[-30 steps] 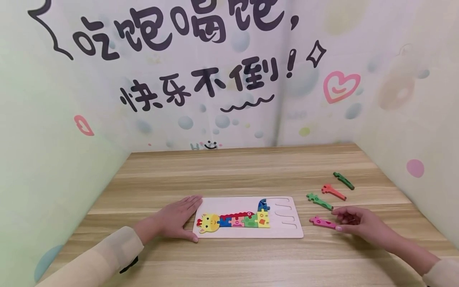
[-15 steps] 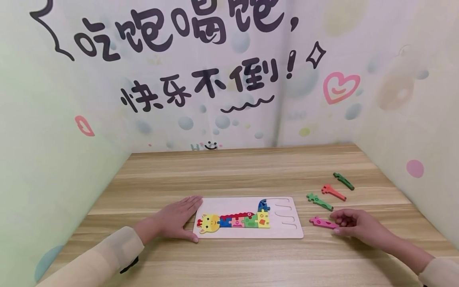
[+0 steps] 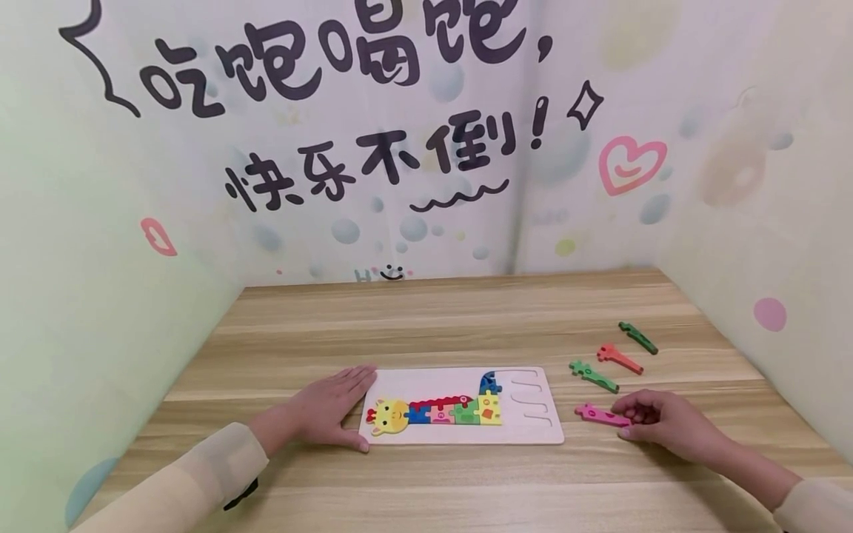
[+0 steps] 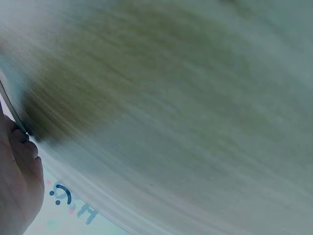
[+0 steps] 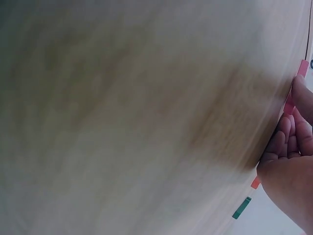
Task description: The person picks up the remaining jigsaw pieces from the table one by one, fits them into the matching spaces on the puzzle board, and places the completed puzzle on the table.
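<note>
A pale giraffe puzzle board (image 3: 426, 377) lies flat on the table. Its yellow head, several colored body pieces and a blue tail piece sit in place; outlined leg slots show at the right end. My left hand (image 3: 333, 409) rests against the board's left end, fingers stretched along the edge and thumb at the near corner. At the right, my right hand (image 3: 669, 422) pinches the end of a pink puzzle piece (image 3: 596, 414) between thumb and curled fingers. In the right wrist view the thumb presses on the pink piece (image 5: 302, 68), close to the tabletop.
Beyond the right hand lie a light green piece (image 3: 593, 376), an orange piece (image 3: 621, 359) and a dark green piece (image 3: 637, 337), in a slanting row. Printed walls (image 3: 426, 244) enclose the wooden table (image 3: 413, 318) at the back and sides.
My right hand has shifted slightly left along the pink puzzle piece, its thumb and fingers now overlapping its end more. The left hand and the board stay put.
</note>
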`<control>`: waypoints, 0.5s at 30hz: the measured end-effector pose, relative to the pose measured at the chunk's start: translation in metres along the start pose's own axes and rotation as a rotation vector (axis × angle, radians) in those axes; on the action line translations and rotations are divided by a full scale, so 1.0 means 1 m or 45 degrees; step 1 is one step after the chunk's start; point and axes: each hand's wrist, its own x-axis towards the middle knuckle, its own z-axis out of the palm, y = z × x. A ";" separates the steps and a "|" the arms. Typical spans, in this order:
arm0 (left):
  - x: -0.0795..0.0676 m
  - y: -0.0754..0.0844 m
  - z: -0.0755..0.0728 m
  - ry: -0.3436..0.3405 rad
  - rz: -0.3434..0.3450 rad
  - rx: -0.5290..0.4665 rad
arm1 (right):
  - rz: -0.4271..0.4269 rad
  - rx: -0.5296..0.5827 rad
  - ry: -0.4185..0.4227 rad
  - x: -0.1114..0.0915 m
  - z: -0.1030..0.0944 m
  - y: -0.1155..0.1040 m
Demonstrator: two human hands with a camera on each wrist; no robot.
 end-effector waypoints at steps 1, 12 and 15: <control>0.000 0.000 0.000 -0.001 0.001 0.000 | -0.002 -0.012 0.003 0.000 0.000 0.000; -0.001 0.001 -0.001 -0.009 -0.006 -0.014 | 0.018 -0.054 0.064 0.001 0.005 0.000; 0.000 0.001 0.000 -0.009 -0.008 -0.015 | 0.032 -0.061 0.076 0.001 0.006 -0.001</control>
